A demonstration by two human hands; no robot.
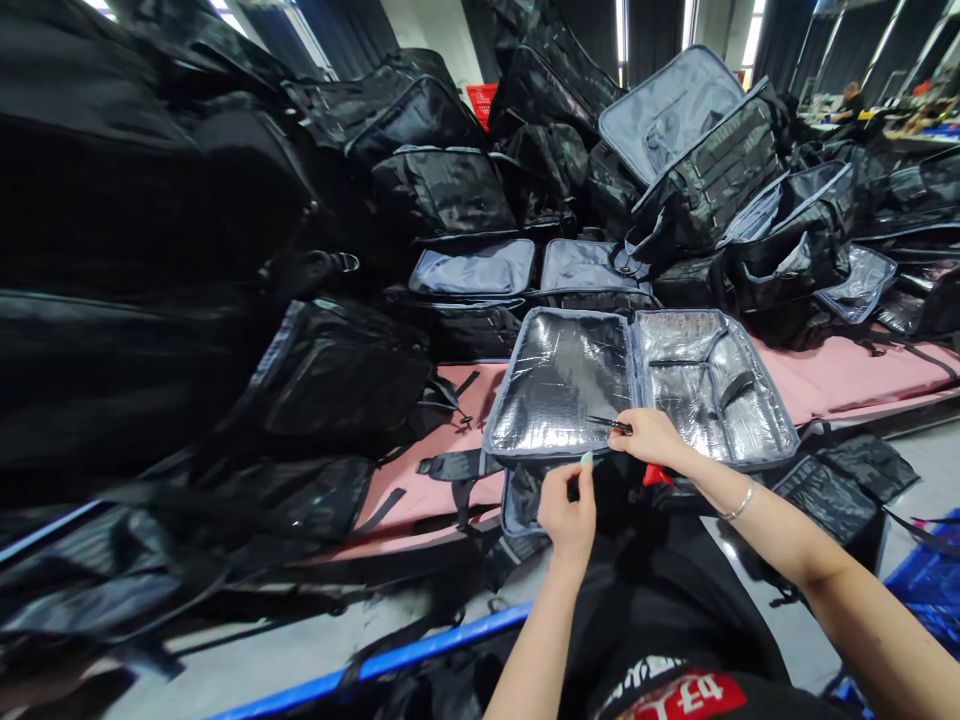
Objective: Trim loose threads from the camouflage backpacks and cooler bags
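Note:
A black bag (559, 385) lies unzipped and spread open, its silver foil lining facing up and grey piping round both halves. My right hand (646, 438) is closed on a small dark pointed tool, like snips, over the bag's front edge. Just left of it, my left hand (570, 503) is pinched at the near edge of the bag; whatever lies between its fingertips is too small to make out. A small red item (657, 475) shows below my right hand.
The bag lies on a pink surface (832, 375). Black camouflage bags (442, 190) are heaped behind and to the left. A blue rail (450, 637) runs near my legs, a blue basket (930, 580) stands at right. A person (851, 100) is far off.

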